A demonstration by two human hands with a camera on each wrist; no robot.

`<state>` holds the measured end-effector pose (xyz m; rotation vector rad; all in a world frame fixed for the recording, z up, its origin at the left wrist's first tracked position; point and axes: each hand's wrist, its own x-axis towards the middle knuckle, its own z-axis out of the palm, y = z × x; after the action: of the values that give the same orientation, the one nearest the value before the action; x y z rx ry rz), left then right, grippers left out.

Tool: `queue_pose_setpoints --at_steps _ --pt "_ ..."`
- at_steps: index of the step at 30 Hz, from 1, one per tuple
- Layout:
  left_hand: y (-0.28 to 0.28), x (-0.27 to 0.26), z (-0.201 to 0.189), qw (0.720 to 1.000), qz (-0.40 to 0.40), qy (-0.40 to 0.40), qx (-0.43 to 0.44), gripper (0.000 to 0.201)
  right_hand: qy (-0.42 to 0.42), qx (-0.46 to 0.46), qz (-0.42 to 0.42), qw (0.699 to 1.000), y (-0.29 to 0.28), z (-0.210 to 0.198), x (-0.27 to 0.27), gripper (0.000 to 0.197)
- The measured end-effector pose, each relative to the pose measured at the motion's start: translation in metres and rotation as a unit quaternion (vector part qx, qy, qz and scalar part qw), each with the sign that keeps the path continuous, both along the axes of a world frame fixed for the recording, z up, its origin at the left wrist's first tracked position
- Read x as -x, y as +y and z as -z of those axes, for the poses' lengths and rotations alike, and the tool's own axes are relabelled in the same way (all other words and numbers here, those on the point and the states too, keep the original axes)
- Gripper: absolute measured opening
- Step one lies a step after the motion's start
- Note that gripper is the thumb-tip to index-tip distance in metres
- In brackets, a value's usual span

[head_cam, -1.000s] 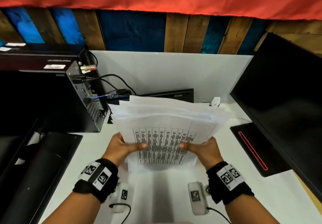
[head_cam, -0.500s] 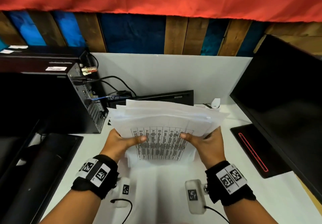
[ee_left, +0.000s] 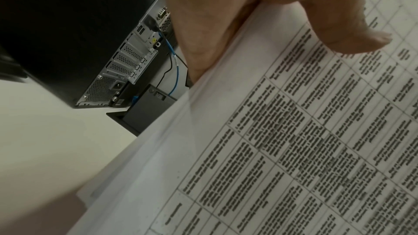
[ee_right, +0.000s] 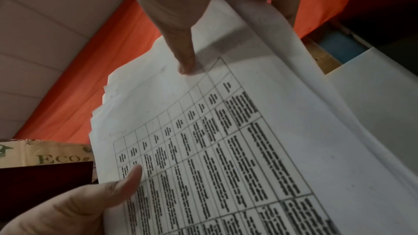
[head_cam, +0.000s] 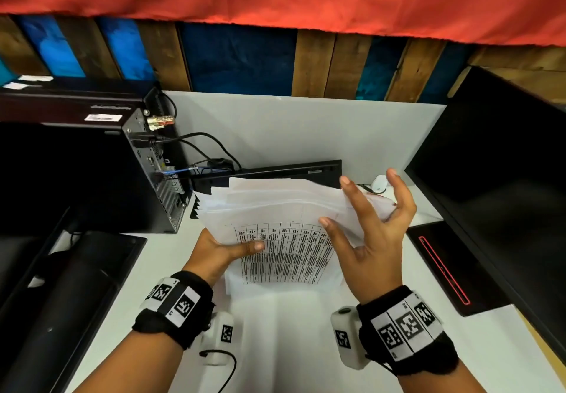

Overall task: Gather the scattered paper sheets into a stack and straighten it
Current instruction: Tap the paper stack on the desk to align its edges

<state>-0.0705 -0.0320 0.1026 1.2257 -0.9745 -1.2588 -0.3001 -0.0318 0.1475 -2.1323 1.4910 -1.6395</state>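
paper stack (head_cam: 284, 209) held tilted above desk (head_cam: 306, 346), edges uneven | left hand (head_cam: 219, 250) pinched on left edge as anchor | right hand (head_cam: 372, 233) spread wide at right edge, contact unclear, probably for squaring | step: straightening
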Motion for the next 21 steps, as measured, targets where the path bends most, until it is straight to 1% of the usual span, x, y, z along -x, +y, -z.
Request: queue_pose_setpoints --at_steps 2,4,6,8,11,13,15,18,21 --pt "-0.0008 -0.0008 0.0005 1.000 0.006 -0.001 0.006 0.068 0.000 0.006 0.001 1.000 0.0000 -0.0011 -0.0008 0.053" --pt "-0.0013 -0.0017 0.0015 1.000 0.006 0.000 0.009 0.076 0.027 -0.002 0.003 1.000 -0.0002 -0.0028 -0.0024 0.045" --pt "-0.0012 -0.0019 0.0026 1.000 0.009 0.002 0.009 0.075 0.039 -0.003 0.005 0.999 0.0001 -0.0030 -0.0025 0.041" --pt "-0.0006 -0.0019 0.0025 1.000 0.011 0.003 0.011 0.077 0.044 0.006 0.006 0.999 0.0009 -0.0024 -0.0035 0.041" --pt "-0.0021 -0.0034 0.0031 1.000 0.014 0.006 0.006 0.078 0.083 -0.001 -0.003 0.997 0.0008 -0.0018 -0.0049 0.041" --pt "-0.0024 -0.0036 0.0031 1.000 0.019 0.006 0.002 0.074 0.075 -0.007 -0.005 0.997 0.0004 -0.0011 -0.0055 0.042" --pt "-0.0026 -0.0037 0.0034 1.000 0.017 0.005 0.001 0.075 0.068 -0.015 -0.001 0.998 0.0000 -0.0001 -0.0062 0.044" --pt "-0.0030 -0.0031 0.0010 1.000 0.016 0.011 0.007 0.074 0.083 -0.035 0.006 0.996 -0.0004 0.0002 -0.0063 0.042" --pt "-0.0028 -0.0009 -0.0053 0.999 0.000 0.027 0.030 0.071 0.058 -0.036 0.014 0.998 0.0006 0.0002 -0.0068 0.046"
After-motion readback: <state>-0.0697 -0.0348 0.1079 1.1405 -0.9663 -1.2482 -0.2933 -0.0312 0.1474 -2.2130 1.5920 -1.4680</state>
